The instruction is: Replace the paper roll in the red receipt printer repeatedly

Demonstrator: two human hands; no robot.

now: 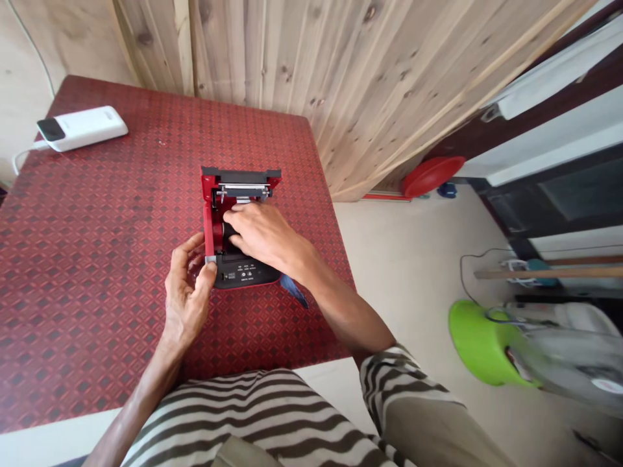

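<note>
Nearest me, my striped shirt (267,415) at the near edge of the red patterned tabletop (97,259). Off to the right on the floor (409,272), a bright green tub (479,344), with blurred pale goods beside it.

Left forearm runs from the near left, far and slightly right. Left hand (187,285) half closed, grasping the near left corner of a red-and-black device (246,272): thumb on a small grey piece (211,259) there, fingers curved along the outer left side. The device sits right of the middle of the tabletop, its dark panel of buttons and print toward me. A blue piece (294,290) shows by its near right corner, partly under my right forearm.

Right forearm comes in from the near right, angled far and left. Right hand (263,230) palm down in the device's open body, fingers bent and pointing left over a dark part; its grip is hidden, so I cannot tell whether it clasps anything.

Beyond my fingers, the raised lid (243,176) stands at the device's far side. Far left, a white power bank (87,128) with a black end and white cable. Farthest, wood panelling (292,58); to its right, a red basin (433,176) near the floor.
</note>
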